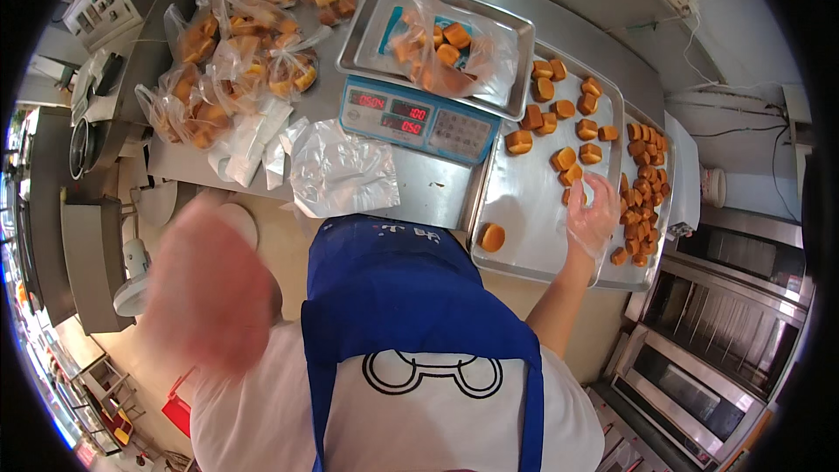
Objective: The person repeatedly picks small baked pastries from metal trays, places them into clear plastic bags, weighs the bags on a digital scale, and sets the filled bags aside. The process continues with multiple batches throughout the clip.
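My right hand (592, 210), in a clear plastic glove, is over the right part of a metal baking tray (524, 210), its fingertips beside small golden-brown baked pieces (570, 174); whether it grips one is hidden. My left hand (210, 288) is raised close to the camera at the left, badly blurred, so its fingers cannot be made out. A clear plastic bag (426, 72) with several baked pieces lies in a smaller metal tray (351, 56) on a blue digital scale (419, 121) with a lit display. One round piece (491, 236) sits near the tray's front left corner.
Filled clear bags (242, 59) crowd the metal table's left end. Flat plastic bags (344, 167) lie at the table's front edge, before the scale. Another tray (662, 210) with many baked pieces stands at the right, near ovens (714, 321). A fan (134, 275) stands at the left.
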The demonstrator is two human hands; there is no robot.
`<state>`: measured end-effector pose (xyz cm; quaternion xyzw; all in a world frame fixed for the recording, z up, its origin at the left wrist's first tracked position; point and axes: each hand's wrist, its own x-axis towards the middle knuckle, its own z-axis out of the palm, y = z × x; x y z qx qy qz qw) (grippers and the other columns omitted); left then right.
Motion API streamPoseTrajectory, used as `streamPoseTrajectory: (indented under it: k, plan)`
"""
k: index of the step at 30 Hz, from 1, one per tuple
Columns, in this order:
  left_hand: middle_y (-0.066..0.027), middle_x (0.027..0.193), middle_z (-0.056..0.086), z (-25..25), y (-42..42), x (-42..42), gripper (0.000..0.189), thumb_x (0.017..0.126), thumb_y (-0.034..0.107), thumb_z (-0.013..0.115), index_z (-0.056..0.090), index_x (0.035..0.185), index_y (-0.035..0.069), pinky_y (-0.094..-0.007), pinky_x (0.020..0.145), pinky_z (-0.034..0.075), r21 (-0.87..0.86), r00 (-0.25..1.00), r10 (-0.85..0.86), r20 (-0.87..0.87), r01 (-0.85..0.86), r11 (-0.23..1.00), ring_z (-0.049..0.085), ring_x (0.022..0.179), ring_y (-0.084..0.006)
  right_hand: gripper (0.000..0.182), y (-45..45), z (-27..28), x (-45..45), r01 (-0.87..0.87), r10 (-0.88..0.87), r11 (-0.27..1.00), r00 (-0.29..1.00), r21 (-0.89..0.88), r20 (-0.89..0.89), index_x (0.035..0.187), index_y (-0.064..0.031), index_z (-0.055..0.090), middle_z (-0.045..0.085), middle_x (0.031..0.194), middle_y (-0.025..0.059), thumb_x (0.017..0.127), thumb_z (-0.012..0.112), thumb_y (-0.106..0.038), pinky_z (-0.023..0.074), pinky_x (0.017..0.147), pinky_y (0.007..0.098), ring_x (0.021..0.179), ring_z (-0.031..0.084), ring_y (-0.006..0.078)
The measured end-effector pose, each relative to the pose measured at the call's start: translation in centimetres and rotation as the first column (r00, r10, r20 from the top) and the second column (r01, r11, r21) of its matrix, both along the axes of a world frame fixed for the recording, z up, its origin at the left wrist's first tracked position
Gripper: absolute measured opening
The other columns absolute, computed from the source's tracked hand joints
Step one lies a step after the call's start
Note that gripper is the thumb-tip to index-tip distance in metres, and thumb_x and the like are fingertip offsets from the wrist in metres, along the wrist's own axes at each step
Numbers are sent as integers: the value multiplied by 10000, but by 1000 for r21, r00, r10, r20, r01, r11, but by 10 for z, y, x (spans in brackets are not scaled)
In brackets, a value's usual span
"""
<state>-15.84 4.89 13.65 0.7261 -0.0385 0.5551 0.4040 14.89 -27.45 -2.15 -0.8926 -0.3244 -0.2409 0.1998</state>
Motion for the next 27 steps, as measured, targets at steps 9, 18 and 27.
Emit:
streamPoseTrajectory:
  k: [9, 18, 27]
  plan:
    - [143, 797, 520, 66, -20, 46, 366, 1051, 256, 507, 666, 1347, 402, -198, 709, 461, 530, 397, -656, 642, 388, 754, 485, 682, -14, 253, 35, 28, -3, -141, 126, 986, 980, 92, 151, 1063, -78, 706, 714, 1101, 110, 831, 809, -84, 544, 880, 447, 1000, 673, 337]
    - [52, 732, 575, 45, -8, 22, 114, 962, 210, 626, 579, 895, 129, -232, 661, 465, 213, 605, -306, 735, 223, 951, 546, 649, -102, 241, 22, 19, -17, -99, 90, 993, 988, 68, 127, 1062, -80, 710, 700, 1108, 110, 837, 798, -83, 545, 872, 446, 1000, 670, 338]
    - [-154, 928, 742, -144, 104, 226, 430, 971, 331, 714, 581, 1251, 33, -412, 865, 532, 9, 609, 240, -756, -358, 934, 704, 940, -278, 227, -6, 13, -31, 23, -28, 998, 996, 59, 90, 1067, -75, 706, 699, 1118, 123, 854, 781, -64, 541, 886, 442, 1011, 668, 344]
